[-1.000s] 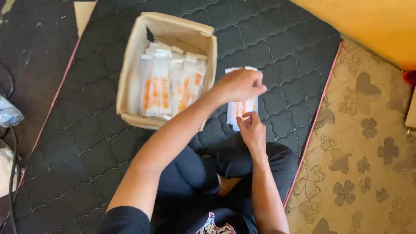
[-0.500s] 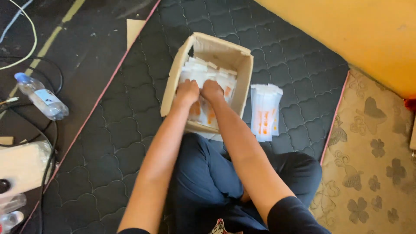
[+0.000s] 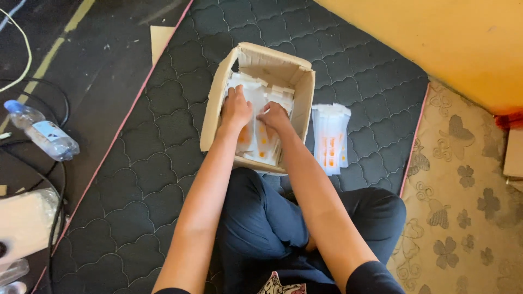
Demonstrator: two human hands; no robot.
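Note:
A cardboard box (image 3: 218,100) stands open on the dark quilted mat in front of my crossed legs. It holds several white packets with orange marks (image 3: 256,142). Both my hands are inside it. My left hand (image 3: 236,106) rests on the packets at the box's left side, fingers pointing away from me. My right hand (image 3: 274,115) lies beside it with fingers curled into the packets; whether either hand grips one is unclear. A small stack of the same white and orange packets (image 3: 330,137) lies on the mat just right of the box.
A plastic water bottle (image 3: 42,132) and black cables (image 3: 41,84) lie on the dark floor at left. A white wrapped bundle (image 3: 24,223) sits at lower left. A beige patterned carpet (image 3: 468,207) is at right, an orange wall (image 3: 436,38) behind.
A second ago both hands were at the packet stack right of the box. They let it go and moved left into the box, where they stay now.

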